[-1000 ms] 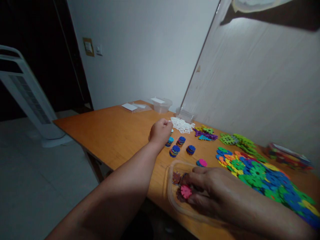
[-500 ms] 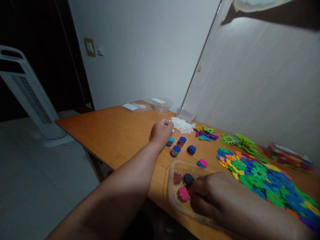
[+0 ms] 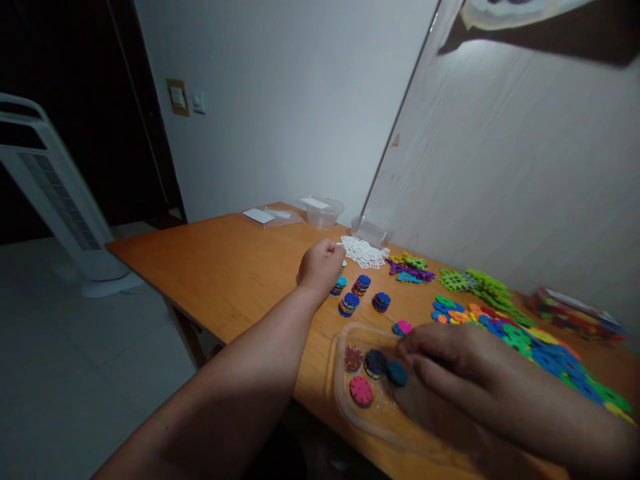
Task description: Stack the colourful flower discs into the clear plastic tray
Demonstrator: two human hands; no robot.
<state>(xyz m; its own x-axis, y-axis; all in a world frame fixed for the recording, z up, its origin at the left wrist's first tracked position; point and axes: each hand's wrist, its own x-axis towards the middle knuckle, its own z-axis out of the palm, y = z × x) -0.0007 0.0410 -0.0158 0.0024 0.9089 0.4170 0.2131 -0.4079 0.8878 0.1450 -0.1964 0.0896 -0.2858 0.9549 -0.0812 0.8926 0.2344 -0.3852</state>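
My left hand [image 3: 321, 267] rests closed on the table beside short stacks of flower-shaped plastic discs. What its curled fingers hold, if anything, is hidden. Closest to it are a light-blue-topped stack [image 3: 339, 286] and dark-blue-topped stacks [image 3: 349, 305]. Over a clear plastic tray [image 3: 345, 407], my right hand [image 3: 450, 353] hovers with thumb and fingers slightly apart and nothing visible between them. Just left of its fingertips is a dark blue stack [image 3: 398, 373] in the tray. A black-topped stack [image 3: 375, 364], a brown stack [image 3: 353, 359] and a pink stack [image 3: 361, 391] stand there too.
A pink-topped stack [image 3: 402, 327] lies beyond the tray. To the right spreads a pile of colourful discs [image 3: 525, 343]. Farther back are white lattice pieces [image 3: 364, 251], purple pieces [image 3: 413, 270], green pieces [image 3: 487, 287], a clear bowl [image 3: 324, 212] and a packet [image 3: 577, 312].
My right hand has risen from inside the tray and shifted up and right, uncovering the dark blue stack. My left hand has stayed in place.
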